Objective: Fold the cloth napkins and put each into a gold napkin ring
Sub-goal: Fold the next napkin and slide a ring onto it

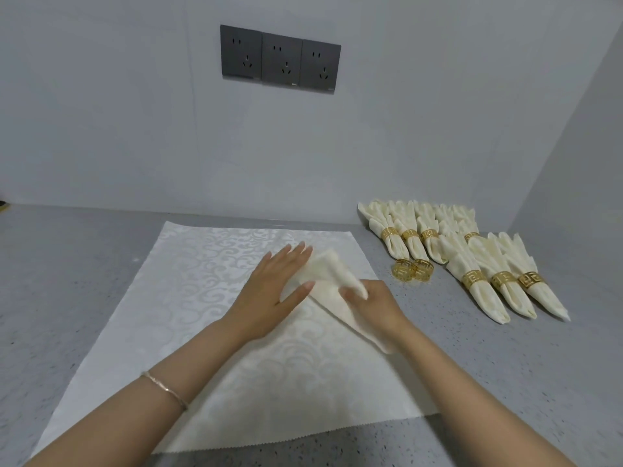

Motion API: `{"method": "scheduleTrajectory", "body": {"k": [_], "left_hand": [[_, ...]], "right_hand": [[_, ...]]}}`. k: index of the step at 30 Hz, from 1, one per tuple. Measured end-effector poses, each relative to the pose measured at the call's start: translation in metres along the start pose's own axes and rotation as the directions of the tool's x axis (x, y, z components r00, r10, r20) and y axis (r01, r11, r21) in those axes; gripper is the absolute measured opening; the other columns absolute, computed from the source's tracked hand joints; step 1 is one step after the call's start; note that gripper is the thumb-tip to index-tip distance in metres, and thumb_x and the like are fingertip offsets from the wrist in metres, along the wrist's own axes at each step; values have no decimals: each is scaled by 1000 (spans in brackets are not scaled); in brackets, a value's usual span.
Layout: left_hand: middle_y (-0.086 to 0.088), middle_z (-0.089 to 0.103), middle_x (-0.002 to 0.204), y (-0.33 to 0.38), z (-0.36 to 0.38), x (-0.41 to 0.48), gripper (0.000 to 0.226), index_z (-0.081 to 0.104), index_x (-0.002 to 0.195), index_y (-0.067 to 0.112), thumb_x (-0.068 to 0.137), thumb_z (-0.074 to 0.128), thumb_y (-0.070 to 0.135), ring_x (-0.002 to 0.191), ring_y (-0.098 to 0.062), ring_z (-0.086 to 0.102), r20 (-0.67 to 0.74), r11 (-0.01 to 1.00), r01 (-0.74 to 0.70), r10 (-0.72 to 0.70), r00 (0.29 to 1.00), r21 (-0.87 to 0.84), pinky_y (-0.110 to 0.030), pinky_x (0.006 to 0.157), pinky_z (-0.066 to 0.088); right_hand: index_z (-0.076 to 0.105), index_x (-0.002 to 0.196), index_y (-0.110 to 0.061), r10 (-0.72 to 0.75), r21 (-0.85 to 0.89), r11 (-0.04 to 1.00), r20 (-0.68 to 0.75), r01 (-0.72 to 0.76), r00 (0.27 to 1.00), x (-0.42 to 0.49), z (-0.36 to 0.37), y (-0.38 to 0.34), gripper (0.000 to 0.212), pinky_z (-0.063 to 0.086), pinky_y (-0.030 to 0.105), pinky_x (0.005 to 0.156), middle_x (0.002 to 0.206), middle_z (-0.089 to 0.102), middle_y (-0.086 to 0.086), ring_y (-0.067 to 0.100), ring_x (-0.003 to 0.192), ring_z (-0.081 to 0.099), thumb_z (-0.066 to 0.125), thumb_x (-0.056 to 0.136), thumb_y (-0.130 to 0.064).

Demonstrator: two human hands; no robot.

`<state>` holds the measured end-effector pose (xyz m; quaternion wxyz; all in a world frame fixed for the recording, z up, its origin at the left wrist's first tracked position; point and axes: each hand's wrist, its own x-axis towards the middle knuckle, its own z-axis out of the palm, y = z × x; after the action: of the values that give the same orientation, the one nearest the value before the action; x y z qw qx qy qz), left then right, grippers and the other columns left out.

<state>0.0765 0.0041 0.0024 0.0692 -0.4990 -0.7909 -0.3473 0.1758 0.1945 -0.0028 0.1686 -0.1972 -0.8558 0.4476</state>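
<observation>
Napkin (332,305): cream, folded into a long pointy shape. It lies on the big white cloth (188,298) in the middle of the table (472,365), under both hands.
Left hand (279,284): lies flat on the wide end of the napkin. Its fingers are straight and press the cloth down. It grips nothing.
Right hand (374,305): its fingers are curled and pinch a fold of the napkin near the middle.
Big white cloth: has a swirly pattern and is spread flat on the table.
Loose rings (404,270): two gold rings, side by side and touching. They sit on the bare table just to the right of the big white cloth.
Done napkins (485,298): on the right side of the table, past the loose rings. Each one has a gold ring around it. Three lie side by side in front. More lie behind them by the wall, but how many is hard to tell.
Table: grey with tiny specks.
Plug sockets (279,59): three dark ones in a row on the wall above the table.
Bracelet (165,389): thin, on the left wrist.
</observation>
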Motion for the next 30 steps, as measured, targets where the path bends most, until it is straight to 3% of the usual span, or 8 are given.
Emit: {"method": "scheduleTrajectory", "body": {"k": [4,8,12,15,19,23,25,30], "left_hand": [[17,4,159,0,-9,-9,76,14,151,34,88,41,66,146,-1,-5,77,946,-219,207,975,240,-27,119,-7],[18,-8,158,-14,4,-22,84,4,151,38,85,36,77,145,-2,-15,342,863,-355,232,911,358,-29,117,-14],[26,-15,153,-17,19,-32,81,-10,146,45,87,38,73,142,3,-17,471,928,-233,74,879,290,-26,118,-10],[29,-11,151,-11,24,-33,75,-5,148,45,91,39,66,144,2,-7,485,968,-120,-1,875,219,-17,114,-6],[20,2,158,-3,28,-29,73,6,150,41,87,30,70,146,-2,2,450,952,-129,-9,893,276,-14,108,-5],[17,9,159,-4,32,-29,87,15,151,38,73,13,77,146,-6,9,433,919,-194,28,901,344,-17,108,-6],[16,8,159,-5,33,-27,88,14,151,38,73,13,78,146,-6,9,451,903,-209,19,892,376,-23,113,-5],[14,9,159,-5,32,-25,90,12,151,36,73,13,80,146,-8,12,494,881,-230,-4,870,413,-32,116,-3]], "right_hand": [[66,105,-5,319,348,817,392,-460,863,5,-15,-10,29,53,28,66,96,71,9,20,80,67,70,84,-24],[56,127,-5,368,151,773,685,-616,629,5,-9,-2,55,54,31,82,118,65,12,23,98,65,72,80,-30],[50,132,-7,430,-19,791,728,-611,534,12,0,9,69,43,40,103,130,58,15,27,116,57,77,75,-37],[56,122,-7,435,-58,838,673,-543,598,15,0,10,52,44,38,103,122,61,11,23,113,59,72,82,-35],[65,86,-17,338,-149,939,552,-309,762,3,-20,5,27,48,22,75,78,65,-5,9,75,60,68,83,-45],[70,92,-26,20,-201,979,207,23,978,-23,-25,14,15,36,11,59,72,61,-20,-2,60,51,66,85,-39],[68,99,-32,-225,-366,899,84,240,971,-43,-21,18,17,37,8,67,91,63,-22,-5,78,55,63,86,-43],[69,107,-27,-481,-537,648,262,541,836,-73,-5,28,31,48,19,66,97,63,-17,4,86,59,56,84,-43]]}}
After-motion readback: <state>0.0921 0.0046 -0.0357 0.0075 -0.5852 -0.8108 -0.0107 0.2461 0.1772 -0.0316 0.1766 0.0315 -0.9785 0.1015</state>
